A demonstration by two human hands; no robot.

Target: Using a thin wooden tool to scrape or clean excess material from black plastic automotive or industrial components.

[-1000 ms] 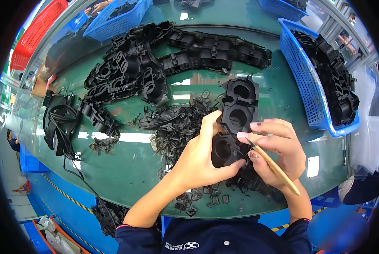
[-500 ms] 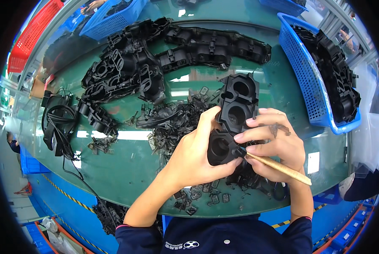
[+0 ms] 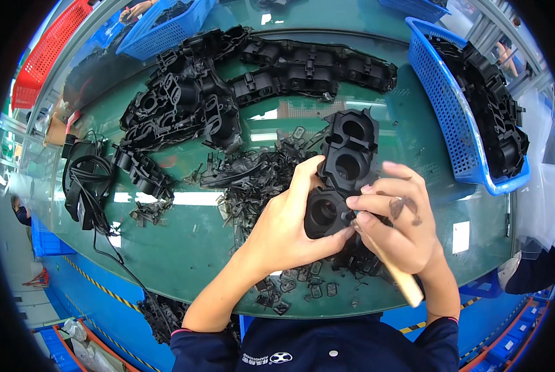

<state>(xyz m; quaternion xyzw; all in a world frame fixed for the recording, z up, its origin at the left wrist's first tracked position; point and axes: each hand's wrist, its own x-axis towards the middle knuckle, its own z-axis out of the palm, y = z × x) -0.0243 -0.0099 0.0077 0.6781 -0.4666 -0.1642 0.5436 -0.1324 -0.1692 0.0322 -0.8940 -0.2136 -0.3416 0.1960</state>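
My left hand (image 3: 283,229) is wrapped round the left side of a black molded plastic part (image 3: 345,167) with several round openings in a row. Its thumb presses along the part's near edge. In my right hand (image 3: 401,226) is a tool with a slim pale yellow handle (image 3: 398,273), pinched between thumb and fingers. The working end meets the part's lower right edge, where fingers hide most of it. Beneath both hands lies a heap of black plastic scraps (image 3: 259,173) on the green table (image 3: 184,242).
More black molded parts (image 3: 178,105) are piled at the far left, with a row of them (image 3: 314,68) along the back. A blue basket (image 3: 451,111) full of parts stands at right. At left lies a coiled black cable (image 3: 91,177). A red basket (image 3: 51,53) is at upper left.
The tool's handle has swung downward and left, now pointing more toward me. My right hand has turned with it, its fingers shifting at the part's edge. The left hand and part are almost unmoved.
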